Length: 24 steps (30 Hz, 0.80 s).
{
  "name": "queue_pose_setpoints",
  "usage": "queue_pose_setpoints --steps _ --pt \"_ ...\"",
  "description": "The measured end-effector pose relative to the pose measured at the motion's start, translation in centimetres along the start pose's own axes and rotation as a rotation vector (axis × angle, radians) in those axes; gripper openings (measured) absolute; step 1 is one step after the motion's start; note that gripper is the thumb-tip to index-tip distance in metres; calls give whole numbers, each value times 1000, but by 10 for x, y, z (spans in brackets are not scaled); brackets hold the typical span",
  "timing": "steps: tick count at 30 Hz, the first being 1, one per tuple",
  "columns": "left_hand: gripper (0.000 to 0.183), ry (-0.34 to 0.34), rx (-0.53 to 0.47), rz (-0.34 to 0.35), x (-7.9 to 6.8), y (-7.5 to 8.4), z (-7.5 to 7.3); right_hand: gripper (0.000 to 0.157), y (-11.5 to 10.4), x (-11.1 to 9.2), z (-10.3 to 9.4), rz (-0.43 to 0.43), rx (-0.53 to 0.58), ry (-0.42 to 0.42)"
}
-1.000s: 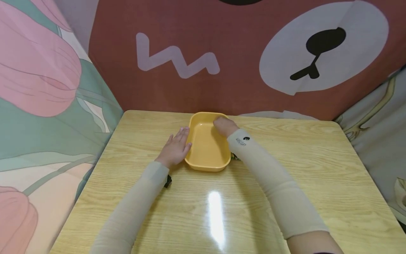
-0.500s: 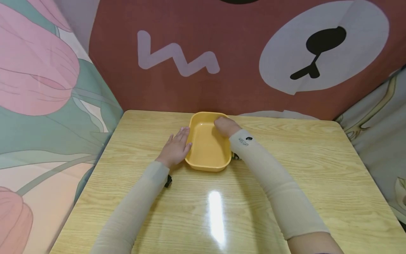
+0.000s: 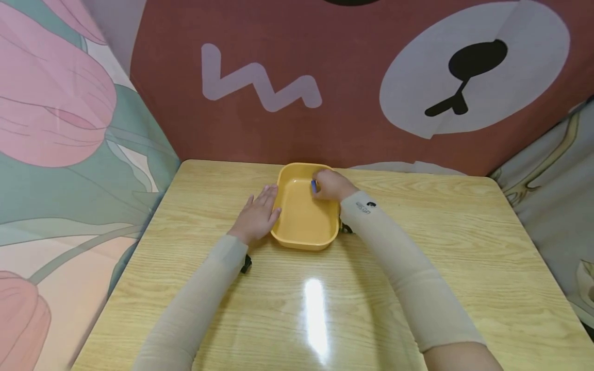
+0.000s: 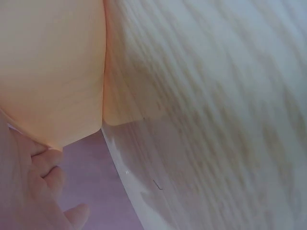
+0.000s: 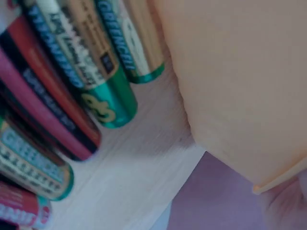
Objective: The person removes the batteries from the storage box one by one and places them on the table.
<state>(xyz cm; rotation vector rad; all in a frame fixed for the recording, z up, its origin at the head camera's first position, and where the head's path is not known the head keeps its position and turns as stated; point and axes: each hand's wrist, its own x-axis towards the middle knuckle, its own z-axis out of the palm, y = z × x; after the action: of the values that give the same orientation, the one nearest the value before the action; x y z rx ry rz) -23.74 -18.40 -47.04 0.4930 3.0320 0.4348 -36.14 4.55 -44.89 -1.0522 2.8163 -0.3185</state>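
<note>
A yellow plastic tub [image 3: 303,229] stands near the table's far edge. My left hand [image 3: 255,216] lies along its left side, fingers straight and fingertips at the rim. In the left wrist view, the fingers of the left hand [image 4: 41,184] show beside the tub wall [image 4: 53,72]. My right hand [image 3: 333,185] reaches over the tub's right rim with curled fingers and pinches a small blue piece [image 3: 314,186]; its kind cannot be made out. In the right wrist view several batteries [image 5: 108,93], green-gold and red-black, lie side by side on the table beside the tub.
The wood-grain table [image 3: 417,288] carries a bright light reflection near its front. A brown cloth with a bear print [image 3: 348,123] hangs close behind the far edge. Flowered cloth [image 3: 69,154] hangs on the left, and grey printed cloth [image 3: 552,175] on the right.
My right hand has turned and shifted slightly right, and the blue piece between its fingers now shows. The left hand and the tub have stayed in place.
</note>
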Motion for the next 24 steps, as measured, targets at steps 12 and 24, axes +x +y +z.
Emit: queue_pose_setpoints --steps 12,24 --pt "62 1 8 1 -1 0 0 50 7 -4 6 44 194 105" --pt "63 -5 13 3 -1 0 -1 52 8 -12 13 69 371 240"
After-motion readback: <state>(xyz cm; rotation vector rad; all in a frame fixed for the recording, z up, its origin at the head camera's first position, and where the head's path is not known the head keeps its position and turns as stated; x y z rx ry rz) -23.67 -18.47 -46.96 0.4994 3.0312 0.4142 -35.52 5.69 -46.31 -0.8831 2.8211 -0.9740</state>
